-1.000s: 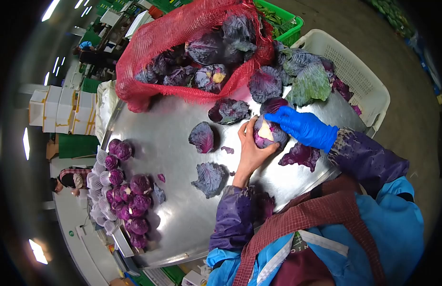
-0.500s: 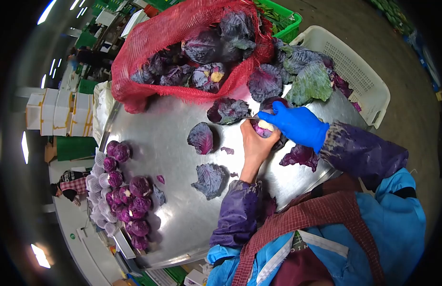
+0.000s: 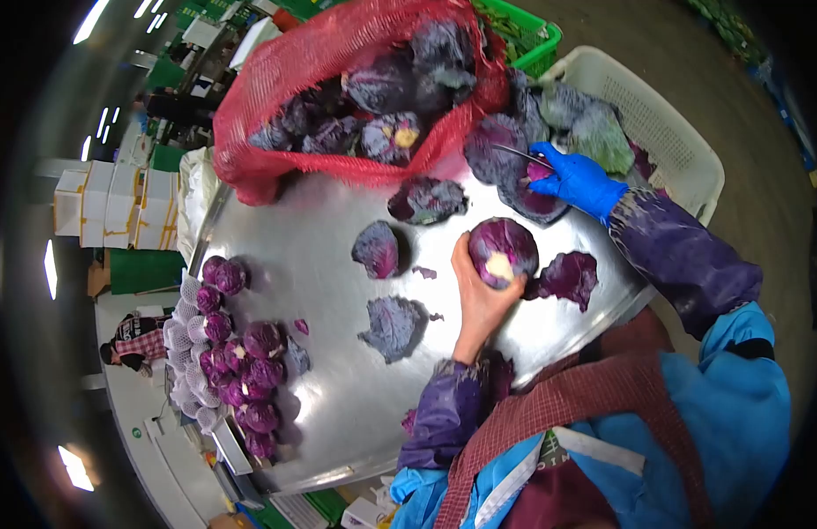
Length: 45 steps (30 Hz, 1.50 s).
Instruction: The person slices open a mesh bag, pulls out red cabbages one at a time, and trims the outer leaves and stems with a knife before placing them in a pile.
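Observation:
My bare left hand (image 3: 490, 300) cups a red cabbage (image 3: 505, 242) over the steel table, its pale cut stem facing me. My right hand (image 3: 580, 181), in a blue glove, grips a knife (image 3: 512, 152), whose thin blade points to the left. Just beneath the gloved fingers is a dark outer leaf (image 3: 534, 204), and another broad leaf (image 3: 495, 148) lies behind the blade. A crumpled purple leaf (image 3: 569, 279) rests to the right of the held cabbage.
A red mesh sack (image 3: 276, 88) full of untrimmed cabbages lies at the back. Loose leaves (image 3: 393, 328) dot the steel table (image 3: 338, 388). Trimmed cabbages (image 3: 260, 375) cluster at left beside white foam nets (image 3: 184, 353). A white basket (image 3: 682, 141) stands back right.
My hands have moved apart. The gloved hand went up and right with the knife, together with a peeled leaf; the cabbage in my left hand now shows its smooth purple side.

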Available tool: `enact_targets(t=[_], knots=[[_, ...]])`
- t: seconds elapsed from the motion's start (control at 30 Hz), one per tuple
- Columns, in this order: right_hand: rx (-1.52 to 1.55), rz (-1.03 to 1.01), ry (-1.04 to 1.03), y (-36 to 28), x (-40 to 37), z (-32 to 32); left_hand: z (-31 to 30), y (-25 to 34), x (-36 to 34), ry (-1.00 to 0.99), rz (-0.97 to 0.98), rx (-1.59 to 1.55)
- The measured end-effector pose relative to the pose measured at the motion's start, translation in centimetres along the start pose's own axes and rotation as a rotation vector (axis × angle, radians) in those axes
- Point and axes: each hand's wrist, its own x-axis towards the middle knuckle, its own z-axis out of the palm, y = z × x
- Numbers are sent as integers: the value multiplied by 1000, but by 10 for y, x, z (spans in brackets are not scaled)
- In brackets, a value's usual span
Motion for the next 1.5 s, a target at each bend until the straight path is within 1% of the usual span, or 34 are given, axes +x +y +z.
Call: enact_targets(t=[0.03,0.1,0.13,0.17,0.23,0.27,0.33,0.37,0.43,0.47,0.53,0.57,0.63,0.67,0.73,0.77,0.83,0.9,0.93,0.97,1.0,1.03,1.1,1.17,1.2,1.27,1.3,1.37,1.4,1.43,1.5], knots=[[242,43,-84,-25,-14,-6,0,4,2,11,-29,5],[163,-89,-114,-51,-35,-2,4,7,6,21,-19,8],[111,-33,-244,-56,-39,0,7,8,8,18,19,33],[21,-120,-143,-57,-41,4,9,9,8,12,57,59],[124,-42,-255,-50,-32,2,11,11,8,8,48,85],[128,-39,-252,-48,-30,0,12,11,7,22,49,85],[199,43,-360,-48,-30,-5,14,15,4,32,47,84],[197,44,-359,-46,-28,-6,16,17,4,31,58,100],[175,192,-432,-40,-25,-5,19,20,2,33,71,115],[174,193,-430,-36,-26,-3,20,20,1,28,93,126],[353,320,-475,-35,-29,-2,23,23,-1,29,122,135],[352,321,-477,-37,-31,-5,23,24,-1,29,120,134],[424,421,-505,-43,-34,-15,23,27,-2,9,132,144],[425,421,-504,-39,-35,-13,23,28,-2,9,133,145],[415,484,-485,-27,-37,-5,25,28,-3,20,150,151],[417,485,-482,-23,-38,-3,24,27,-3,19,152,152],[527,505,-412,-14,-41,0,22,21,-3,8,149,129],[258,98,33,64,-32,27,14,17,-1,2,109,87],[-145,142,150,61,-35,3,9,14,2,5,75,42],[-245,232,-59,56,-31,-14,4,12,9,19,82,42],[-165,104,-84,36,-34,-31,0,9,14,-70,63,42],[-73,-7,-120,12,-42,-33,-5,7,9,-177,31,44],[66,-459,-10,-3,-36,-6,-5,11,12,-199,37,70],[134,-376,-363,-40,-44,-19,-2,8,16,-127,-40,-60],[135,-375,-360,-46,-44,-17,1,2,14,-99,-25,-41],[-196,-510,-338,-55,-47,-10,2,5,13,-122,-41,-15],[-190,-506,-343,-60,-46,-11,2,5,12,-141,-49,7],[-221,-471,-419,-71,-39,-20,2,4,12,-141,-16,19],[-238,-500,-364,-72,-37,-20,2,4,12,-147,-56,-20],[-242,-502,-362,-67,-31,-15,1,5,13,-152,-93,-59],[18,-497,-240,-46,-16,2,3,6,12,-162,4,-42]])
